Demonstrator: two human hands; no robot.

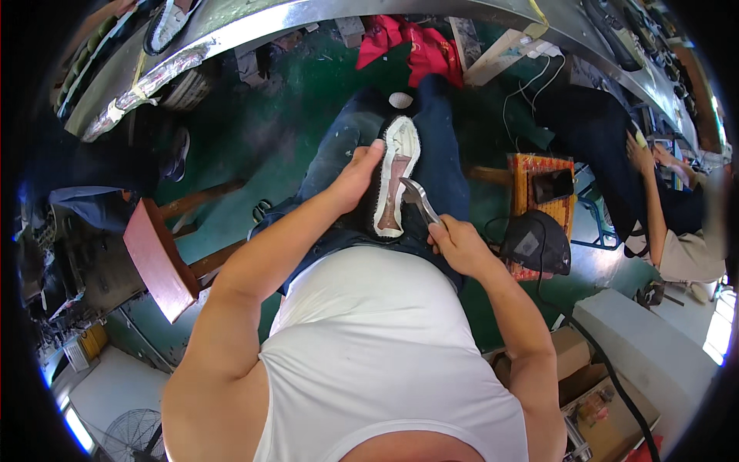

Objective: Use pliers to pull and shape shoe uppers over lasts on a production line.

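A shoe (pixel 399 165) lies bottom up along my lap, its pale ragged edge turned in around a brownish insole. My left hand (pixel 358 177) grips its left side, with the thumb near the rim and the other fingers partly hidden beneath. In my right hand (pixel 459 245) are metal pincers (pixel 417 199), held by the handles. Their curved head sits at the shoe's right edge, around the middle of its length; whether the jaws pinch the edge I cannot tell. Beyond the shoe, between my knees, shows a small white rounded object (pixel 400 100).
A metal-edged workbench (pixel 254 27) crosses ahead, another shoe (pixel 168 27) on its left part. Red cloth (pixel 416 50) hangs below it. Wooden stool (pixel 160 262) at left; at right, a woven-covered seat (pixel 523 165) carries a black cap (pixel 536 242). A co-worker (pixel 654 192) sits farther right.
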